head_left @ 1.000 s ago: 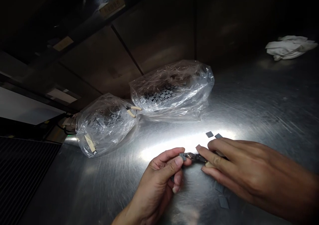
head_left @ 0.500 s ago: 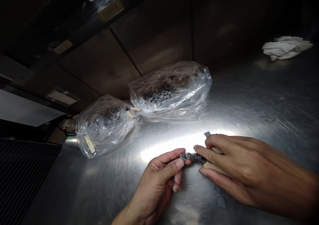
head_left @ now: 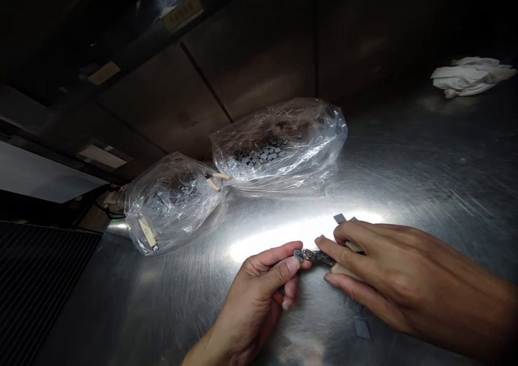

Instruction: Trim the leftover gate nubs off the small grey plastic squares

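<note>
Between the thumb and index finger of my left hand [head_left: 263,290] is a small grey plastic piece [head_left: 298,254]. My right hand [head_left: 384,274] is closed around the cream handles of small nippers [head_left: 343,270]. The metal jaws of the nippers meet the edge of the grey piece; whether they bite into it is too small to tell. Beneath and beside my right hand, flat grey pieces lie on the metal table, one near the front [head_left: 362,329] and another behind the knuckles [head_left: 339,218].
Two clear plastic bags of small grey pieces stand at the back, one on the left [head_left: 174,204] and one in the middle [head_left: 279,144]. Cream-handled nippers [head_left: 218,180] rest between them. A cream-coloured cutter [head_left: 148,233] lies at the left bag. A white cloth [head_left: 471,77] sits at the back right.
Both hands keep nearly the same pose, the nippers still at the grey piece. The whole view has shifted slightly. A second grey piece now shows behind the right hand's knuckles.
</note>
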Available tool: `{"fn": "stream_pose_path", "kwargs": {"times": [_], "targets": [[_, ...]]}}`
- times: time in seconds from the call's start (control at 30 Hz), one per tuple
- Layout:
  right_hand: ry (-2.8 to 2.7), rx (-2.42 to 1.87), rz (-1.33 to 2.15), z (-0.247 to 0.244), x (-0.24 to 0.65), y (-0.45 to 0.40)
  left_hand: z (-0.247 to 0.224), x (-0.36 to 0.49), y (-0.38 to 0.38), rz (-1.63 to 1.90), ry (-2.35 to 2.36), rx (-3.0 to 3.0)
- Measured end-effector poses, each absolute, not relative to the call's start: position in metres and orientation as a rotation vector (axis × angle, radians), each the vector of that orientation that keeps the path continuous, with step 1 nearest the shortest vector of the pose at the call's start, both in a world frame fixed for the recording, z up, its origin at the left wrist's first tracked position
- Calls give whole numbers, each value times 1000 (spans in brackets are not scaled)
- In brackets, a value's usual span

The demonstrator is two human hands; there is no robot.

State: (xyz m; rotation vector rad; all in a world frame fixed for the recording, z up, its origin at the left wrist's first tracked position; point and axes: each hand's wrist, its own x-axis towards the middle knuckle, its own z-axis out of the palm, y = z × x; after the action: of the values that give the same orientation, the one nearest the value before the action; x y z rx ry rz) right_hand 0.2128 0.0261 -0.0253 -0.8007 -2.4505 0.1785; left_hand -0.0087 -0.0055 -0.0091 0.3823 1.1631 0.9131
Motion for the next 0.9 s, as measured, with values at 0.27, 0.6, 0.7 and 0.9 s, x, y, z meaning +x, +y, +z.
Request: {"fn": "stream_pose_path", "kwargs": {"times": [0.27, 0.6, 0.7, 0.9], "targets": [[-2449, -836, 166, -27, 212, 23, -9, -9, -5, 916, 1172, 396], [-2486, -845, 192, -28, 213, 22, -10, -9, -6, 914, 1186, 406], [-2462, -830, 197, -27, 212, 21, -9, -9, -7, 921, 1182, 408], [-2444, -844, 259, -24, 216, 26, -7, -7, -7, 924, 1155, 403]]}}
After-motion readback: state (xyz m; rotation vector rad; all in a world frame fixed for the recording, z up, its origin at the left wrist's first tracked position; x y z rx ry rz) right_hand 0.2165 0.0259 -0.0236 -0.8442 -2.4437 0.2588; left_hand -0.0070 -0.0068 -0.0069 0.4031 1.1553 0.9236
